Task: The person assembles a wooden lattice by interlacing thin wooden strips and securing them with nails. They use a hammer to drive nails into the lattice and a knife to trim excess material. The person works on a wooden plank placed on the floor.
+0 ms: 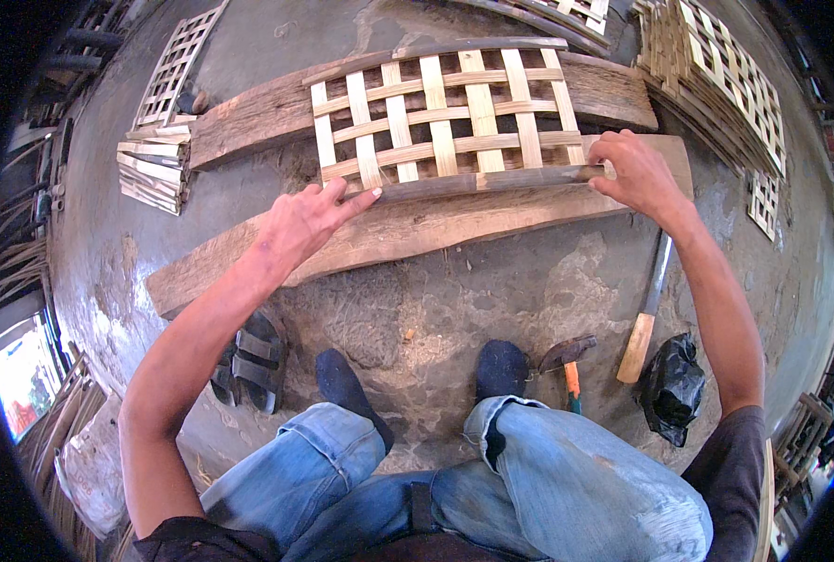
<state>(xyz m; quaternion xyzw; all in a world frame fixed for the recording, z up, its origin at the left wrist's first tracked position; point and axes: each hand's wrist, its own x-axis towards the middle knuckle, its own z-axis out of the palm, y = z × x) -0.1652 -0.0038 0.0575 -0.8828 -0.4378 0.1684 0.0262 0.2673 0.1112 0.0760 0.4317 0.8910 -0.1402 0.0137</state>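
A woven bamboo lattice panel lies across two wooden beams, its pale slats crossing over and under. Dark bamboo strips run along its far and near edges. At the near left corner my left hand is closed on the near strip, the thumb stretched along it. My right hand pinches the right end of that same strip between thumb and fingers. Under the near edge is the near wooden beam; the far wooden beam lies beneath the panel's far side.
Stacked lattice panels stand at the far right. A bundle of slats and another lattice lie at far left. Near my feet are a hammer, a wooden-handled blade, a black plastic bag and sandals.
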